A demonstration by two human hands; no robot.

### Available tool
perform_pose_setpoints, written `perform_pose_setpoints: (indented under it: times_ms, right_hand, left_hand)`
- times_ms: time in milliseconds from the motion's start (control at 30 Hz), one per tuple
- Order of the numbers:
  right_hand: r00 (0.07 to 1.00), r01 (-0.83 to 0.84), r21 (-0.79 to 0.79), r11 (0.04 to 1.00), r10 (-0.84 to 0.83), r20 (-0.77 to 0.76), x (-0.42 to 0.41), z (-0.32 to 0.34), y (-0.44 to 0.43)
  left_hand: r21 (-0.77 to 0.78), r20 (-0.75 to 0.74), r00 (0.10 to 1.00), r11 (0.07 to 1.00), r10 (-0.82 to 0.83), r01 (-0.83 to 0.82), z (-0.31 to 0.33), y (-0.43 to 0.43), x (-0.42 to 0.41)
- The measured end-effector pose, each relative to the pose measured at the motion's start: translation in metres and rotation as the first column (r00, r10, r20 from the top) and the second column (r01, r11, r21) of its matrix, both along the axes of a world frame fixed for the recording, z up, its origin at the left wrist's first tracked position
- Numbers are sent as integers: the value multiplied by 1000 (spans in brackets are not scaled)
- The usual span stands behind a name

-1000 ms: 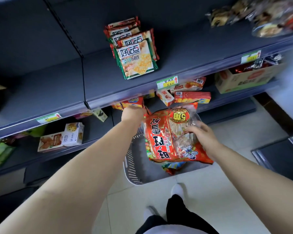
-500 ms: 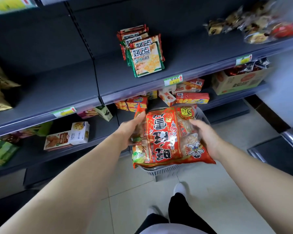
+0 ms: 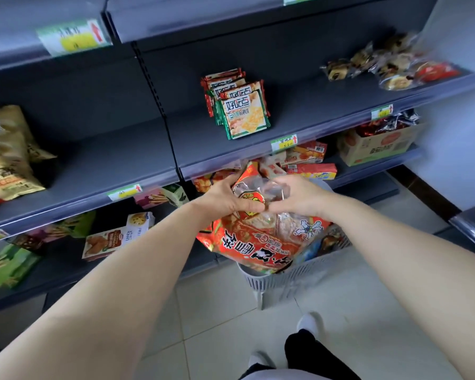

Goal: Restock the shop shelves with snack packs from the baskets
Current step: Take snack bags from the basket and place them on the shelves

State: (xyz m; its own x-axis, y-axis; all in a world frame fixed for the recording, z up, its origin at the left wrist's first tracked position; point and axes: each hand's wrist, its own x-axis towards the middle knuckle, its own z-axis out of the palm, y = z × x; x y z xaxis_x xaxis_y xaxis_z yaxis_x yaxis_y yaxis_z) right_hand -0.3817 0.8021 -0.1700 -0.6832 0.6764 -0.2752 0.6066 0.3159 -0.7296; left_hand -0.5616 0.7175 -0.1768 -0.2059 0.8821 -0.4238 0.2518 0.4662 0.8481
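Gripping the large red snack pack [image 3: 258, 242] at its crinkled top edge, left hand [image 3: 225, 200] and right hand [image 3: 299, 197] fingers pinching the film together, just above the basket [image 3: 299, 272] rim. Probably handling light, soft, slippery, with brittle contents. Waiting beyond, bare shelf [image 3: 299, 116] beside the cracker packs [image 3: 240, 108].

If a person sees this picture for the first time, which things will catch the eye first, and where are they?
First comes the big red snack bag at the centre, gripped at its top by the left hand and the right hand, above a grey basket on the floor. Next is the stack of green cracker packs standing alone on the mostly bare middle shelf. At the far left edge sit golden chip bags.
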Motion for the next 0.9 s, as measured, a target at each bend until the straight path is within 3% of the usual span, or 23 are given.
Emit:
perform_pose_setpoints:
  times_ms: [133, 267, 300, 367, 433, 467, 533, 700, 800, 900]
  right_hand:
    - [974, 212, 185, 959, -193, -115, 2, 12, 1]
    - [892, 451, 326, 831, -408, -194, 6, 8, 0]
    - [867, 496, 250, 831, -459, -194, 6, 6, -3]
    - [820, 545, -147, 825, -562, -114, 10, -5, -8]
    - [835, 460, -565, 685, -550, 13, 14, -20, -15]
    - [858, 404, -675, 617, -512, 45, 17, -29, -17]
    - [901, 312, -749, 585, -432, 39, 21, -34, -27]
    - [888, 69, -789, 611, -397, -230, 13, -31, -45]
    - [853, 77, -781, 620, -447, -271, 14, -24, -45]
    - [878, 78, -718, 691, -389, -278, 22, -16, -42]
  left_hand:
    - [61, 76, 956, 956, 283, -288, 0, -7, -6]
    - [15, 225, 798, 817, 559, -576, -3, -16, -20]
    - [-9, 272, 731, 761, 626, -649, -4, -18, -26]
    - [-69, 355, 573, 632, 739, -772, -5, -23, -36]
    - [-110, 422, 444, 531, 790, -840, -7, -28, -39]
    - [-124, 462, 401, 506, 791, -854, -7, -31, -38]
    - [-143, 517, 345, 476, 784, -868, -5, -36, -31]
    - [-139, 539, 335, 475, 772, -869, 6, -48, -4]
    - [-84, 445, 378, 458, 812, -885, 12, -62, 8]
    - [15, 325, 418, 438, 848, -899, 19, -81, 11]
